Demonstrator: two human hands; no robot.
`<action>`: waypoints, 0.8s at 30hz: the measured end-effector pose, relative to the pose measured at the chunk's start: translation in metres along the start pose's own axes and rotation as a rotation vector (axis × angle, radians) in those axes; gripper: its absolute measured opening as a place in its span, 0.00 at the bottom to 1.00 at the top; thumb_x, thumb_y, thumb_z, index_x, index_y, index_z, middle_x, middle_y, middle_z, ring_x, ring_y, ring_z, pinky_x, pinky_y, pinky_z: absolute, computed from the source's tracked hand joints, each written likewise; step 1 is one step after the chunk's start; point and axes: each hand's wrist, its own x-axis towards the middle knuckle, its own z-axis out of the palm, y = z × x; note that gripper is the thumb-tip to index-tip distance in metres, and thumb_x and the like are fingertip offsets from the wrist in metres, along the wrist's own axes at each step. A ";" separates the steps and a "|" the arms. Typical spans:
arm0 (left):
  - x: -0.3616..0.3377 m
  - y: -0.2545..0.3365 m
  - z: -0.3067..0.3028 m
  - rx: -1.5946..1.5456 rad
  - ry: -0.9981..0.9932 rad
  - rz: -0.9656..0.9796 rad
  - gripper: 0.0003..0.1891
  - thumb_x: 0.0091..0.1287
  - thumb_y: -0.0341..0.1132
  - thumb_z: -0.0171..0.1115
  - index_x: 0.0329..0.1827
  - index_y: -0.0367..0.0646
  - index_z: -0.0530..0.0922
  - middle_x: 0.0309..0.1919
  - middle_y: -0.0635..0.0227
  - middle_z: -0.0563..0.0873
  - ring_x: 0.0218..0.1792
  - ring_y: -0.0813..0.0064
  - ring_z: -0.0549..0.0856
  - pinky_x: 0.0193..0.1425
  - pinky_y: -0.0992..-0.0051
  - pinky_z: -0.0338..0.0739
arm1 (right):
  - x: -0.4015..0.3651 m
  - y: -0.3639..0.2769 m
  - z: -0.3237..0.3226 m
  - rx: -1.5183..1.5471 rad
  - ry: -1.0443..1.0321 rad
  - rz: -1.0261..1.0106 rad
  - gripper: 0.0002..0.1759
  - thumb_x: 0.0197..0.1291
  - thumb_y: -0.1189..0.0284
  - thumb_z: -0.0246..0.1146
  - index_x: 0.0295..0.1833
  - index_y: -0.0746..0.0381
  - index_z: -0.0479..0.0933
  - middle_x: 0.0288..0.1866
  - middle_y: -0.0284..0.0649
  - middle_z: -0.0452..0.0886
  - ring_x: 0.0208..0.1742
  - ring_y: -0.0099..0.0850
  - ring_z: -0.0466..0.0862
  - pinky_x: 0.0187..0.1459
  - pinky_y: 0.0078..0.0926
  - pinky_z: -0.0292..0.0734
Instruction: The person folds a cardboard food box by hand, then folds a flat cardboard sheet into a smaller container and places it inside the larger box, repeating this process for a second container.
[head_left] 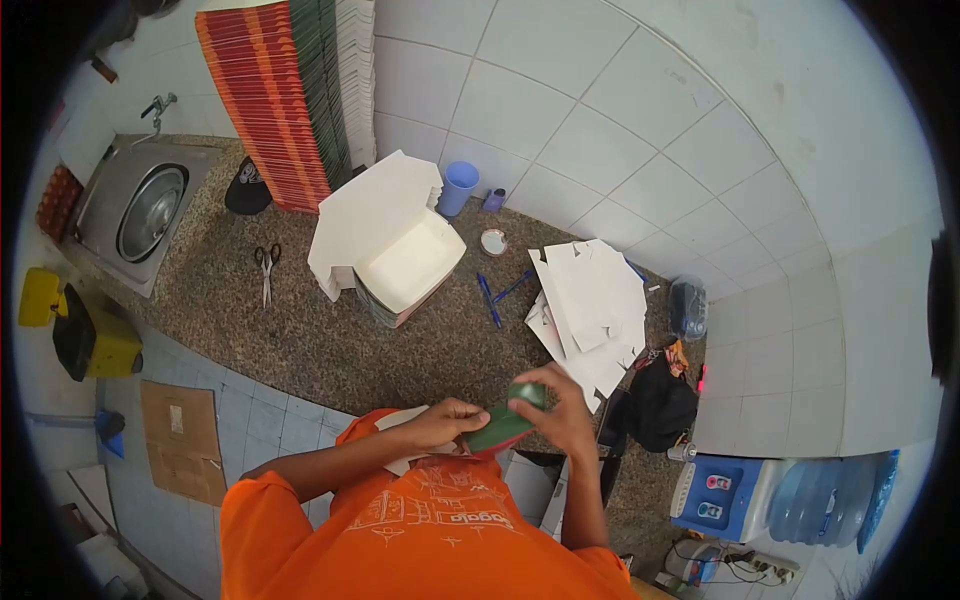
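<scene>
Close to my body, both hands are on a folding carton [500,428] with green and red printed outside and white inside. My left hand [445,423] pinches its near left part between thumb and fingers. At its upper right side, my right hand [556,402] curls its fingers around the green panel. Beyond them on the granite counter [330,345] stands a white carton [410,262] with its lid raised. Flat white card pieces [590,310] lie in a loose pile to the right.
A tall stack of red and green cartons [265,100] leans at the back wall. Scissors [266,272], blue pens [490,300], a blue cup [459,187] and a black cap [247,190] lie about the counter. A sink [120,215] is far left; a water dispenser [720,495] stands right.
</scene>
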 end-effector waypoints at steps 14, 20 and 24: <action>0.001 0.062 0.015 0.054 0.212 0.371 0.12 0.79 0.40 0.64 0.53 0.40 0.84 0.43 0.73 0.89 0.43 0.87 0.84 0.47 0.80 0.78 | -0.016 0.020 0.058 -0.058 0.476 -0.519 0.14 0.60 0.71 0.75 0.51 0.61 0.86 0.53 0.43 0.81 0.58 0.42 0.82 0.60 0.43 0.75; 0.053 0.050 0.029 -0.239 0.493 0.626 0.14 0.82 0.43 0.58 0.53 0.40 0.81 0.37 0.73 0.86 0.37 0.86 0.86 0.37 0.81 0.77 | 0.005 0.023 0.061 -0.434 0.549 -0.633 0.26 0.47 0.73 0.82 0.55 0.61 0.85 0.48 0.43 0.84 0.48 0.44 0.85 0.51 0.41 0.80; 0.052 0.064 0.038 0.008 0.445 0.721 0.17 0.85 0.46 0.54 0.46 0.41 0.80 0.29 0.77 0.80 0.31 0.92 0.76 0.34 0.83 0.70 | 0.027 0.010 0.044 -0.380 0.679 -0.526 0.26 0.51 0.76 0.79 0.59 0.63 0.85 0.54 0.46 0.85 0.53 0.47 0.85 0.55 0.40 0.81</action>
